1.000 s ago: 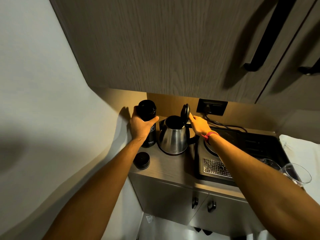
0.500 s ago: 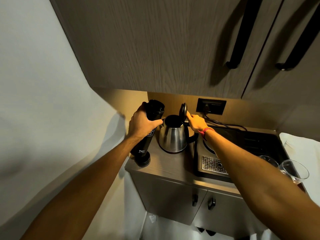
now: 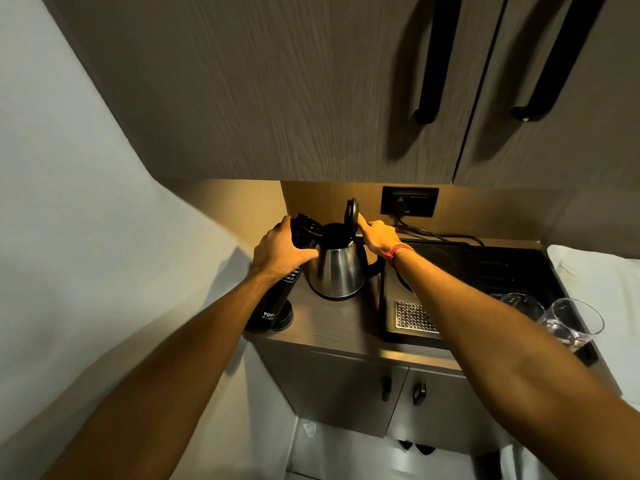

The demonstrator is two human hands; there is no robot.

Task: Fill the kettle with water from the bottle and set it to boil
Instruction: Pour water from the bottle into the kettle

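A steel kettle (image 3: 337, 271) stands on the counter (image 3: 332, 323) with its black lid (image 3: 350, 213) raised upright. My right hand (image 3: 379, 235) rests at the top of the handle, a finger against the lid. My left hand (image 3: 280, 252) grips a tall black bottle (image 3: 273, 303), uncapped and tilted so its mouth leans over the kettle's open top. No water stream is visible. The bottle's black cap (image 3: 285, 315) lies on the counter's front left corner, partly behind the bottle.
A black tray with a metal drip grid (image 3: 414, 315) lies right of the kettle. Two clear glasses (image 3: 568, 323) stand at the right. A wall socket (image 3: 409, 201) with a cord is behind. Upper cabinets with black handles (image 3: 434, 64) hang close overhead.
My left hand has lifted the bottle off the counter and tilted it further, bringing its mouth over the kettle opening. My right hand stays at the lid.
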